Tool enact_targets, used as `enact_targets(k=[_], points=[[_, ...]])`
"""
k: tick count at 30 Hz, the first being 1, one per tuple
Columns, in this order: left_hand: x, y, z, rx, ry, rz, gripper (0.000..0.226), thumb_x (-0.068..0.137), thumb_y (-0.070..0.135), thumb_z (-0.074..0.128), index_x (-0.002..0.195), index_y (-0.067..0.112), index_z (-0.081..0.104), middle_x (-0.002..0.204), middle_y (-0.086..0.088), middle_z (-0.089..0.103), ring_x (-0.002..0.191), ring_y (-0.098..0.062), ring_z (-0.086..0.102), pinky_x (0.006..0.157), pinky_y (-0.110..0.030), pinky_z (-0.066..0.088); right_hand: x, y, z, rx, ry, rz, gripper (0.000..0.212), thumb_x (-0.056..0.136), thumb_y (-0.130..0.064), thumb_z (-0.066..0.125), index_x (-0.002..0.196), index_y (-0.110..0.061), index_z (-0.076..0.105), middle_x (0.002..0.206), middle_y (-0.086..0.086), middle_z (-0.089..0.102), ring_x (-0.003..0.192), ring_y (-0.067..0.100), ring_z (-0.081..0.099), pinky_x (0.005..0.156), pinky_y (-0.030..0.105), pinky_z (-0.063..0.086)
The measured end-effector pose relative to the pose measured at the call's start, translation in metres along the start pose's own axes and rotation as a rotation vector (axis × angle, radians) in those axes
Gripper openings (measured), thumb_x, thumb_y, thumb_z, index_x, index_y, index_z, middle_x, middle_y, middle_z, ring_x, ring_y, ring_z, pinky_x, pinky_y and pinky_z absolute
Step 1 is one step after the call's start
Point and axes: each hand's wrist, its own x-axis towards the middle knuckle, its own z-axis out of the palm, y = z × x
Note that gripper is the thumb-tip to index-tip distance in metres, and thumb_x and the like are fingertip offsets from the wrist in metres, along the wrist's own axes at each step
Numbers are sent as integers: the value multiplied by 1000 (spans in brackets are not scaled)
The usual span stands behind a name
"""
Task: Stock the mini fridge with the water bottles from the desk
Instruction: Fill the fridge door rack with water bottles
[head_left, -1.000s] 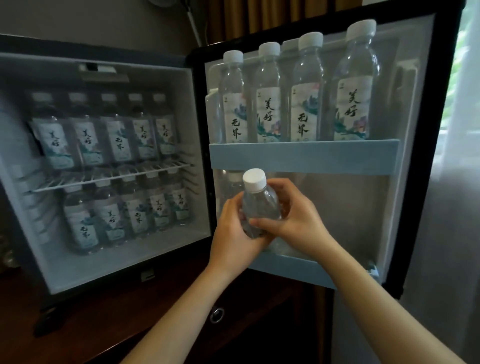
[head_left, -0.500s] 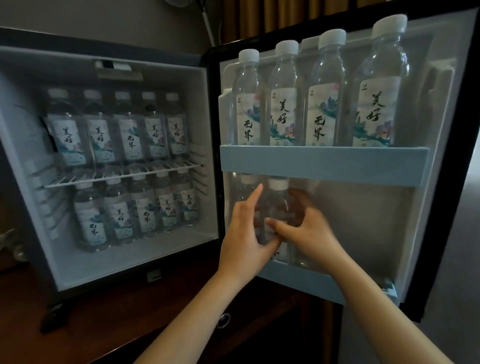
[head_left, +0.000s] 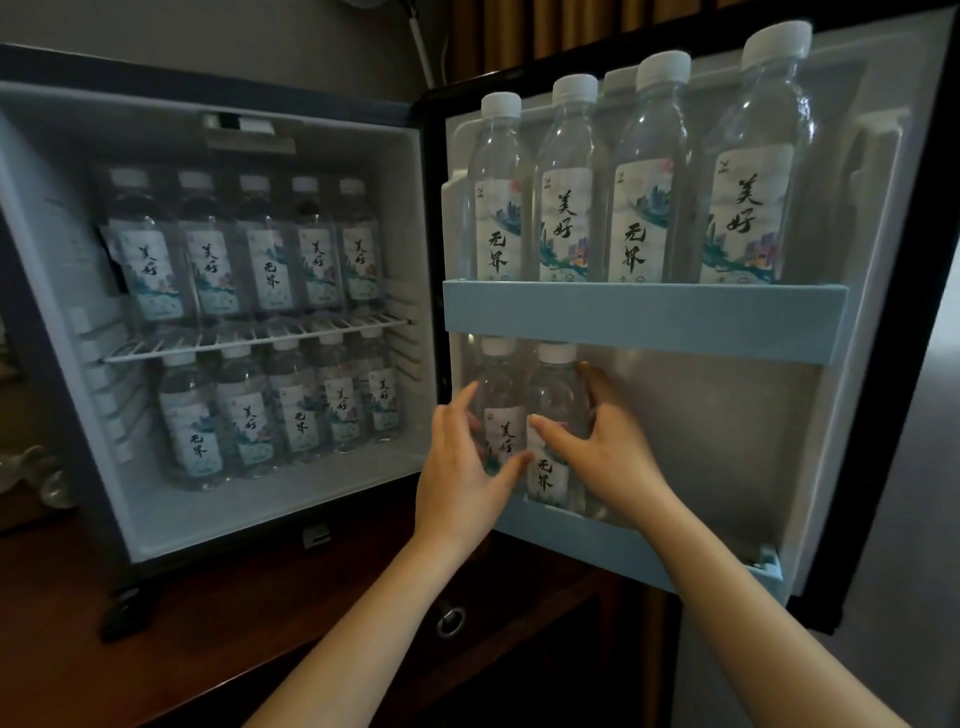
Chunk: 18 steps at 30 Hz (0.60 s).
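The mini fridge stands open, and its two inner levels hold rows of labelled water bottles. On the lower door shelf stand two bottles side by side. My right hand grips the right-hand water bottle, with the thumb across its label and the fingers behind it. My left hand rests with nearly straight fingers against the left-hand bottle. The upper door shelf carries a row of several white-capped bottles.
A wire rack divides the fridge interior. The fridge sits on a dark wooden cabinet, which has a ring pull on a drawer below. To the right of the two bottles, the lower door shelf shows bare space.
Both hands carried the bottle from in front of the door down into the lower door shelf. It now stands upright beside the other bottle, and the camera has moved closer.
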Motion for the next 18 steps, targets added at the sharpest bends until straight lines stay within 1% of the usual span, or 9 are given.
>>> enact_targets(k=[1, 2, 4, 5, 8, 10, 13, 15, 18], points=[[2, -2, -2, 27, 9, -14, 80, 75, 39, 74, 139, 23, 30, 113, 8, 41, 86, -1, 51, 60, -8, 41, 0, -1, -1, -9, 0, 4, 63, 79, -32, 71, 132, -20, 40, 128, 3, 51, 119, 19, 50, 102, 40, 43], [4, -3, -3, 45, 16, -29, 78, 76, 38, 73, 139, 22, 31, 118, 5, 42, 94, -4, 51, 64, -9, 40, 1, -1, -2, -17, 2, 5, 63, 79, -32, 71, 132, -20, 41, 129, 3, 51, 119, 19, 50, 102, 40, 42], [10, -4, -4, 72, 24, -47, 73, 79, 40, 70, 138, 21, 33, 125, 4, 42, 110, -8, 49, 74, -16, 41, 2, -1, -3, -33, 2, 11, 64, 79, -31, 71, 134, -19, 40, 130, 3, 49, 120, 19, 49, 103, 40, 42], [12, -3, -3, 82, 30, -49, 70, 81, 41, 68, 138, 20, 33, 128, 4, 43, 115, -10, 48, 79, -19, 41, 2, -1, -4, -38, -2, 17, 65, 79, -31, 71, 134, -18, 40, 131, 3, 49, 121, 19, 49, 103, 40, 42], [23, 5, 2, 106, 68, -43, 64, 85, 45, 61, 137, 17, 36, 130, 3, 46, 120, -11, 44, 86, -21, 37, 2, -2, -5, -26, -12, 27, 64, 79, -30, 71, 134, -17, 40, 130, 4, 51, 120, 21, 50, 102, 42, 43], [33, 12, 4, 117, 103, -52, 62, 83, 47, 61, 133, 17, 40, 127, 4, 51, 118, -12, 44, 84, -23, 38, 2, -2, -6, -19, -13, 27, 63, 79, -30, 71, 133, -18, 41, 129, 4, 52, 118, 20, 52, 101, 42, 43], [45, 17, 5, 158, 133, -59, 61, 76, 47, 67, 124, 17, 44, 113, 4, 58, 107, -15, 47, 75, -27, 42, 2, -2, -10, -15, -9, 9, 57, 78, -29, 72, 127, -23, 44, 125, 2, 55, 114, 16, 54, 99, 36, 45], [50, 16, 2, 169, 114, -72, 66, 69, 46, 71, 122, 19, 42, 103, 6, 56, 100, -12, 46, 69, -27, 39, 1, -2, -12, -16, -7, 4, 57, 78, -30, 72, 127, -25, 44, 125, 0, 55, 113, 14, 53, 97, 31, 44], [59, 14, -6, 167, 51, -70, 72, 61, 45, 72, 120, 21, 38, 97, 8, 50, 94, -9, 43, 69, -26, 37, 2, -1, -12, -15, -1, 6, 59, 77, -31, 72, 128, -24, 44, 126, -1, 54, 114, 13, 53, 98, 31, 44]])
